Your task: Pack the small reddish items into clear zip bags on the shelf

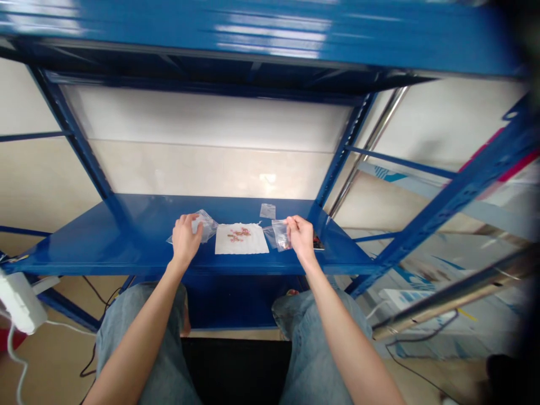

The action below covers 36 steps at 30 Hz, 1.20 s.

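A white cloth or paper sheet (225,245) lies on the blue shelf, with small reddish-brown pieces (239,233) scattered on its middle. To its left, my left hand (185,237) curls its fingers over clear plastic bags (206,223) and appears to grip one. On the other side, my right hand (301,235) pinches a clear zip bag (279,232), which hangs tilted near the sheet's right edge. Something small and reddish shows low in that bag. A dark printed item (317,243) is partly hidden behind my right hand.
Another small clear bag (268,211) lies behind the sheet on the blue shelf (139,236). An upper blue shelf (253,34) overhangs the work area, with blue posts (343,152) at the sides. A white power strip (21,301) is at the left.
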Available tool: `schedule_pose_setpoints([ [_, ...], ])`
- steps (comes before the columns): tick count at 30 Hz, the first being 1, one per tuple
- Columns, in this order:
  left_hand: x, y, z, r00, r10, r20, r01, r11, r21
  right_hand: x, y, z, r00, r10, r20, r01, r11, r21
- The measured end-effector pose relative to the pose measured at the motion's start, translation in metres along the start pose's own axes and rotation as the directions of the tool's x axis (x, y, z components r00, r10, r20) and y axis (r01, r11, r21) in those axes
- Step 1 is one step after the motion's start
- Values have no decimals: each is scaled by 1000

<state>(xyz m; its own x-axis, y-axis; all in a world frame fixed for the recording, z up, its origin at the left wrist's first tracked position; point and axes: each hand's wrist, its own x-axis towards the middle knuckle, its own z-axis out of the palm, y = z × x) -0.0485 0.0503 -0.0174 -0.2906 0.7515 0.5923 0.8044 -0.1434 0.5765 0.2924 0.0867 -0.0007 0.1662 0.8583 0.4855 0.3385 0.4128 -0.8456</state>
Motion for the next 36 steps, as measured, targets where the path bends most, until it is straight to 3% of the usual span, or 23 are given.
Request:
schedule_pose_setpoints([
  [2, -1, -8, 1, 1000, -21, 16, 17, 974, 225, 4, 5, -2, 997, -67, 30, 71, 976, -206],
  [5, -8, -10, 6, 996, -45, 80, 15, 938, 347, 5, 7, 4, 989, -115, 92, 145, 862, -486],
  [8, -10, -13, 10, 995, -40, 94, 10, 953, 302, 8, 7, 13, 989, -80, 122, 141, 740, -657],
  [11, -5, -18, 8, 999, -19, 44, 15, 997, 76, 11, 5, 19, 985, -134, 112, 174, 689, -703],
  [15, 0, -10, 5, 999, 41, -26, -47, 965, -258, -4, -7, 29, 926, -368, 83, 345, 737, -582],
  [18, -5, 10, 9, 994, 105, 41, -81, 920, -383, -30, -20, 41, 882, -434, 183, 470, 831, -296],
  [20, -13, 24, 16, 983, 159, 96, -100, 889, -447, -47, -27, 51, 860, -448, 244, 490, 859, -152],
  [25, -33, 46, 31, 943, 294, 155, -184, 850, -493, -68, -32, 62, 858, -476, 192, 500, 859, -108],
  [30, -43, 60, 30, 880, 414, 232, -283, 850, -444, -69, -35, 61, 858, -483, 172, 500, 863, -71],
  [36, -50, 72, 29, 798, 467, 381, -217, 812, -541, -73, -40, 64, 813, -516, 270, 528, 849, 31],
])
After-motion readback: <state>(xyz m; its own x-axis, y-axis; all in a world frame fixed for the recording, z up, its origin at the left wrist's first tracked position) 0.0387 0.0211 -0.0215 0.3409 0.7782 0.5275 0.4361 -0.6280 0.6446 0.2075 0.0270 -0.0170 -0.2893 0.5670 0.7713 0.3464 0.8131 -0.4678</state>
